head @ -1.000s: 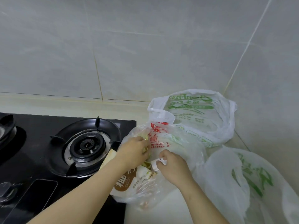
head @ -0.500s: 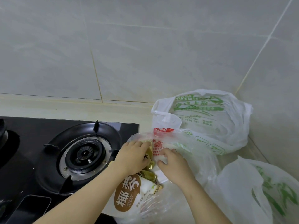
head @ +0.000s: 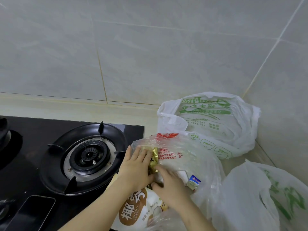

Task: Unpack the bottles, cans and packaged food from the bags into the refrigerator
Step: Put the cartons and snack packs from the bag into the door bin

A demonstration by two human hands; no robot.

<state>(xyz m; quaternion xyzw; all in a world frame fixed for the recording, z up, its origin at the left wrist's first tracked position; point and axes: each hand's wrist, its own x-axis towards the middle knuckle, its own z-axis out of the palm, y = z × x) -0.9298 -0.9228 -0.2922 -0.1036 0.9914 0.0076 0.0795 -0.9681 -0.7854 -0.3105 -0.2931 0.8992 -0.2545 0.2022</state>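
Left hand (head: 136,167): forearm enters from the near left, back of the hand up, fingers laid over a gold foil packet (head: 153,160) and thumb tucked under it, grasping it at the mouth of the clear bag (head: 185,157).
Right hand (head: 170,185): reaches in from the near edge, touching the left hand, fingertips on the bag's film. Whether it clasps anything cannot be told.
Clear bag: thin crumpled plastic with red print, lying on its side just right of the hob. Inside it are the gold packet and a small blue-labelled carton (head: 194,181).
Desiccated coconut pouch (head: 138,209): white with a brown oval label, under both wrists at the near edge.
White bag with green print (head: 216,119): far, in the corner. A second white bag (head: 250,197) lies near right.
Surface: pale counter (head: 80,110), black glass gas hob (head: 88,157) at left, a dark phone (head: 31,212) on its near part.
Room: grey tiled walls (head: 150,55).
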